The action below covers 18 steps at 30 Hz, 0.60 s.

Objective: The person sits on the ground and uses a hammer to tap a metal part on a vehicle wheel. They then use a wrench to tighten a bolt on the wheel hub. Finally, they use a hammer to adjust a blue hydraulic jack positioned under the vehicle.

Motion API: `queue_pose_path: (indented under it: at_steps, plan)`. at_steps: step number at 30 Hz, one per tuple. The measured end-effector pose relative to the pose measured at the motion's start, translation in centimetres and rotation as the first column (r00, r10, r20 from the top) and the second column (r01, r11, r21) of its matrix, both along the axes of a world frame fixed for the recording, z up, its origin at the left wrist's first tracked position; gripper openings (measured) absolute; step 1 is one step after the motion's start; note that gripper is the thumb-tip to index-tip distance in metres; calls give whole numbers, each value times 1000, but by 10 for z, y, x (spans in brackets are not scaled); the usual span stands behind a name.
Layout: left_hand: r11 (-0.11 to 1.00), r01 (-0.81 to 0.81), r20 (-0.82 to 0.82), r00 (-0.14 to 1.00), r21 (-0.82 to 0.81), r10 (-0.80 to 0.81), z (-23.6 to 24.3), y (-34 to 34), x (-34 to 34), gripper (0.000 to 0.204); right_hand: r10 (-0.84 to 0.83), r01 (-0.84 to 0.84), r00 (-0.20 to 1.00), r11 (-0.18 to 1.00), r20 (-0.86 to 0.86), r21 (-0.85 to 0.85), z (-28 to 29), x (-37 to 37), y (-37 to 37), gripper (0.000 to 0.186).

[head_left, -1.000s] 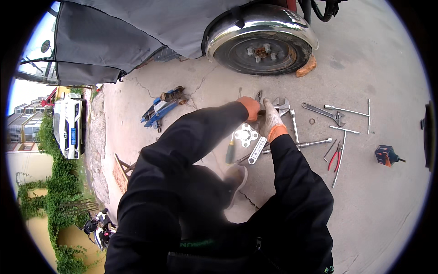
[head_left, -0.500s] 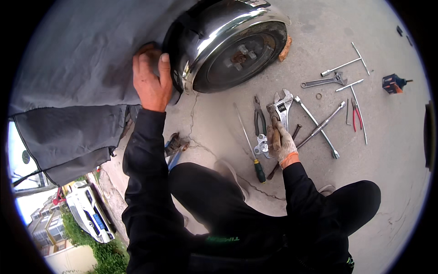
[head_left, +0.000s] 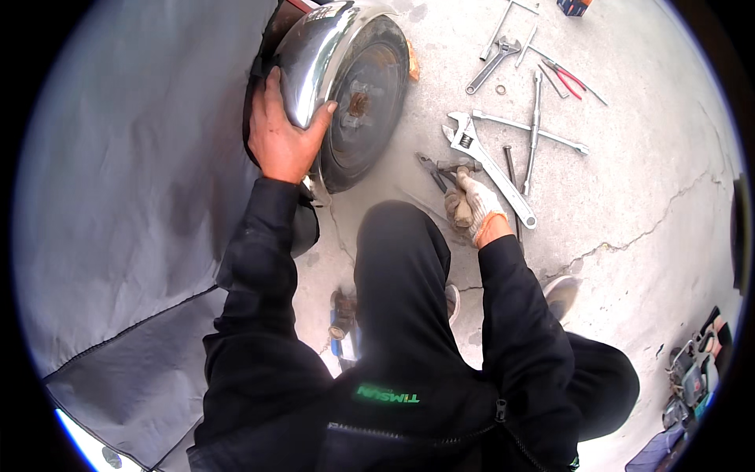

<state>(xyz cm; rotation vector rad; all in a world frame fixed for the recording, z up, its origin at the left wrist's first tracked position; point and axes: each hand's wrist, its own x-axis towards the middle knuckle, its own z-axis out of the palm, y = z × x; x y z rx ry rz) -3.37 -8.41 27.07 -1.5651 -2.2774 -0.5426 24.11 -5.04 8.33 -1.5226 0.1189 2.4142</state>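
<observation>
My bare left hand lies spread over the chrome fender, thumb toward the wheel. The wheel has a dark disc and a rusty hub. Low over the ground, my right hand, in a pale knitted glove, is closed round the wooden handle of a hammer. Just beyond the hammer's metal head lie dark-handled pliers, partly covered. To its right rest a large adjustable wrench, a rusty steel bar and a cross lug wrench.
Farther off lie a T-handle wrench, a smaller adjustable wrench, a metal ring and red-handled pliers. A brick touches the tyre. Grey cover cloth fills the left. Assorted gear sits at the right edge.
The view has turned, and the tools show from a new angle. My left hand has gone from the cover beside the fender onto the fender. My right hand still holds the hammer.
</observation>
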Motion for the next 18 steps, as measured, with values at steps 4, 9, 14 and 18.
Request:
queue_pose_path:
  at_steps: [4, 9, 14, 18]
  plan:
    - [995, -71, 111, 992, 67, 64, -4, -4, -8, 75, 76, -51, 996, 905, -43, 423, 23, 5, 2, 21]
    - [992, -25, 28, 999, 126, 22, -11, -3, -21, 72, -283, 337, 936, 894, -211, 296, 18, -29, 28, 29]
    - [993, -33, 41, 999, 112, 29, -16, -6, -20, 76, -453, 457, 889, 887, -62, 64, 3, -76, -47, 41]
    - [991, -81, 123, 990, 108, 68, -20, -14, -18, 78, -96, 96, 995, 995, -28, 18, 48, -82, -82, 58]
